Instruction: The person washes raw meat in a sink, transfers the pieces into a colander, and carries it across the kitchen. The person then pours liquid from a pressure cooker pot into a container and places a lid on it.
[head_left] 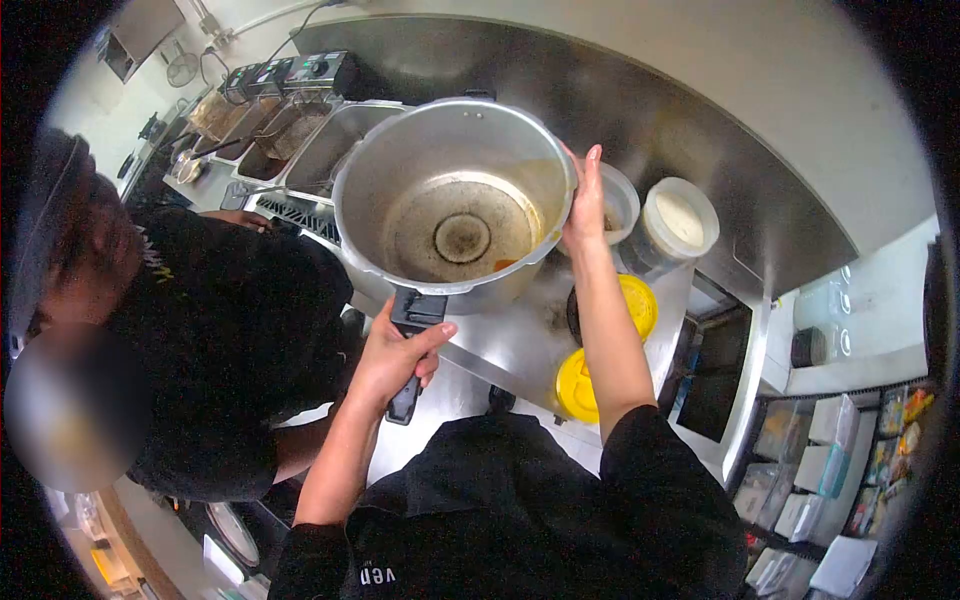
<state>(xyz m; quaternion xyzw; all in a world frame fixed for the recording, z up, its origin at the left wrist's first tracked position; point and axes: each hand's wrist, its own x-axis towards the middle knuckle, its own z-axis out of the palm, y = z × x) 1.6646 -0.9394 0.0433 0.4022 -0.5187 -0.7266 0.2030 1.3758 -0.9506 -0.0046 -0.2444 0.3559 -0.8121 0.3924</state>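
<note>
A large metal pot [450,190], its inside stained and a small brown patch at the bottom, is held up over the steel counter [510,345]. My left hand [400,352] is wrapped round the pot's black handle [416,312], thumb across it. On the pot's right side, my right hand [586,205] presses against the outer wall, its fingers partly hidden. Right of that hand stand a clear tub [618,203] and a second tub with pale contents [680,222]. Two yellow lids [638,306] [577,386] lie beside and below my right forearm.
A person in black [220,340] stands close on the left, one hand [240,218] near the fryers [290,135]. Behind the counter rises a steel backsplash [640,110]. Shelves with boxes and packets [825,470] are at the lower right, past a dark-fronted appliance [712,370].
</note>
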